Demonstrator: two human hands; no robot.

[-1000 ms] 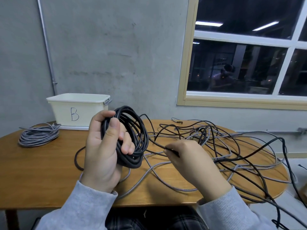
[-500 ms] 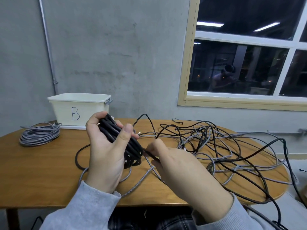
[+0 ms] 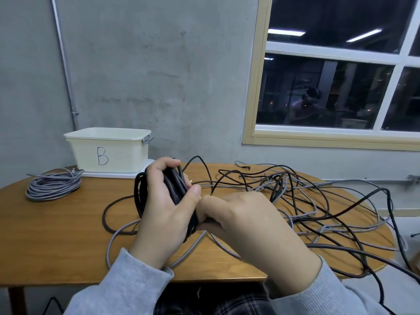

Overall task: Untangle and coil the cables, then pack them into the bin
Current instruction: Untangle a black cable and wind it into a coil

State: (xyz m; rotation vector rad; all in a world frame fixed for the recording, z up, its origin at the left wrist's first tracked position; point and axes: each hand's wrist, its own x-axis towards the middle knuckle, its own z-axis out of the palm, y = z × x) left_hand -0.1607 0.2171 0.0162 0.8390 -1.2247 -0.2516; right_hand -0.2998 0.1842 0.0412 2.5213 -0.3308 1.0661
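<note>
Nearest, over the front edge of the round wooden desk (image 3: pixel 56 242), the left hand (image 3: pixel 164 214) grips a coil of smooth black cable (image 3: pixel 175 189), fingers curled round the bunched loops. The right hand (image 3: pixel 245 221) pinches a strand at the coil's lower edge. Beyond lies a loose tangle of black and braided grey cables (image 3: pixel 306 201). Far left, a coiled grey cable (image 3: pixel 53 186) rests beside a cream plastic bin (image 3: pixel 109 148) marked "B".
</note>
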